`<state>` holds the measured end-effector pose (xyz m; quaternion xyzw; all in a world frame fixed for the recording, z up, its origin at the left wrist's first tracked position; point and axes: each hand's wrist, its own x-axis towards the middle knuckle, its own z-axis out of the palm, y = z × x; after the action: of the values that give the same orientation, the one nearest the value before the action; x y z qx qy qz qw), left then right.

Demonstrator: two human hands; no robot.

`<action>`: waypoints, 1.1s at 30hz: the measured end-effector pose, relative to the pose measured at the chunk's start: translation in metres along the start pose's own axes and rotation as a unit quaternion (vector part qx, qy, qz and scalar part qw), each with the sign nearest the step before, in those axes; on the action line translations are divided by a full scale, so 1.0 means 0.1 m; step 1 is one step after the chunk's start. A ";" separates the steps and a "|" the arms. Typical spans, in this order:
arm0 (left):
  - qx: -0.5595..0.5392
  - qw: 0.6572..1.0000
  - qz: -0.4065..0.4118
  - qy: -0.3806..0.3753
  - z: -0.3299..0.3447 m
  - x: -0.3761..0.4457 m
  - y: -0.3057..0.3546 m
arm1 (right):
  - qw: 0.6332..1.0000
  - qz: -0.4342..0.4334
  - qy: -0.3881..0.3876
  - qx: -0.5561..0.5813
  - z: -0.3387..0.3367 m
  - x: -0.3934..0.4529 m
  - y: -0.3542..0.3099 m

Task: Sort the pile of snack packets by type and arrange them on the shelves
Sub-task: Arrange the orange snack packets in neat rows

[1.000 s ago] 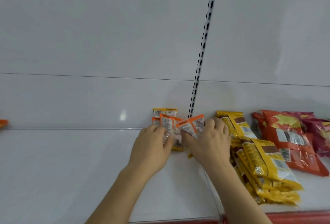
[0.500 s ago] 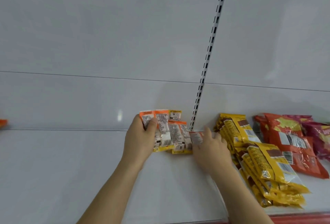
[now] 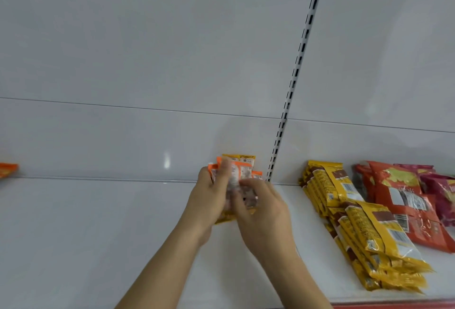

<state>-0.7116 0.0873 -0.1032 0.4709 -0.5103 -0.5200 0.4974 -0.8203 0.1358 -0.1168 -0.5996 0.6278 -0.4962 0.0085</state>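
Both hands meet over the white shelf [image 3: 98, 234], close to its back panel and just left of the slotted upright [image 3: 299, 62]. Left hand [image 3: 209, 200] grips a bunch of small orange-topped snack packets [image 3: 240, 173], thumb curled across their fronts. Right hand [image 3: 264, 212] has its fingers curled onto the lower part of the same bunch; that area is motion-blurred. Behind the bunch stands a yellow-topped packet [image 3: 242, 159]. Right of the upright: a row of yellow packets [image 3: 357, 215], then red packets [image 3: 403, 200], with magenta packets [image 3: 440, 190] at the frame edge. One orange packet [image 3: 7, 169] sits far left.
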 end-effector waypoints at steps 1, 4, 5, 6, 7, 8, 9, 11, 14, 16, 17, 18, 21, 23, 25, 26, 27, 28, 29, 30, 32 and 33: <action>0.014 1.000 0.016 -0.004 -0.01 -0.01 0.01 | 1.000 -0.023 -0.008 0.020 0.03 -0.01 0.00; 0.093 0.992 0.065 0.047 -0.08 0.00 0.00 | 0.999 0.025 -0.016 0.029 -0.02 0.09 0.09; 0.098 0.991 0.070 0.055 -0.12 0.00 -0.01 | 0.998 0.054 -0.028 -0.017 -0.03 0.15 0.16; 0.098 0.991 0.072 0.056 -0.15 0.01 -0.02 | 0.991 0.092 -0.063 -0.080 -0.02 0.20 0.23; 0.096 0.991 0.070 0.053 -0.17 0.02 -0.03 | 0.976 0.125 -0.106 -0.142 -0.01 0.24 0.28; 0.096 0.992 0.068 0.049 -0.19 0.02 -0.04 | 0.961 0.146 -0.143 -0.189 0.02 0.26 0.33; 0.101 0.991 0.070 0.046 -0.21 0.03 -0.04 | 0.950 0.157 -0.165 -0.214 0.05 0.27 0.37; 0.111 0.990 0.075 0.049 -0.25 0.04 -0.04 | 0.944 0.164 -0.176 -0.226 0.08 0.28 0.42; 0.127 0.986 0.082 0.065 -0.33 0.07 -0.05 | 0.962 0.170 -0.107 -0.183 -0.01 0.28 0.42; 0.129 0.986 0.081 0.071 -0.33 0.08 -0.06 | 0.981 0.147 -0.040 -0.117 -0.06 0.26 0.31; 0.122 0.986 0.082 0.073 -0.32 0.07 -0.05 | 0.990 0.118 -0.017 -0.081 -0.06 0.24 0.21; 0.113 0.987 0.084 0.074 -0.29 0.06 -0.04 | 0.995 0.083 -0.005 -0.052 -0.04 0.20 0.10; 0.036 0.997 0.050 0.056 -0.20 0.00 0.04 | 1.000 -0.015 0.000 -0.019 0.10 0.05 -0.14; 0.020 0.997 0.051 0.048 -0.18 -0.03 0.08 | 0.998 -0.070 -0.004 -0.007 0.14 0.00 -0.16; 0.044 0.994 0.074 0.068 -0.22 -0.01 0.09 | 0.997 -0.070 -0.017 0.039 0.11 0.03 -0.14; 0.050 0.992 0.080 0.081 -0.24 0.00 0.08 | 0.998 -0.042 -0.025 0.050 0.08 0.07 -0.12; 0.051 0.991 0.084 0.089 -0.27 0.02 0.07 | 0.999 -0.007 -0.034 0.037 0.06 0.12 -0.09; 0.055 0.990 0.089 0.090 -0.29 0.04 0.04 | 0.998 0.029 -0.047 -0.001 0.06 0.17 -0.04; 0.066 0.989 0.096 0.088 -0.30 0.04 0.03 | 0.994 0.064 -0.070 -0.046 0.09 0.23 0.02; 0.084 0.987 0.105 0.086 -0.32 0.04 0.02 | 0.987 0.093 -0.103 -0.085 0.13 0.26 0.07; 0.110 0.982 0.119 0.092 -0.36 0.04 -0.01 | 0.971 0.123 -0.159 -0.131 0.22 0.31 0.15; 0.115 0.981 0.119 0.098 -0.38 0.05 -0.02 | 0.964 0.132 -0.178 -0.147 0.26 0.31 0.19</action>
<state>-0.6740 0.0798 -0.1066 0.5095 -0.5680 -0.3464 0.5458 -0.8274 0.0921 -0.1232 -0.5845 0.7562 -0.2779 0.0971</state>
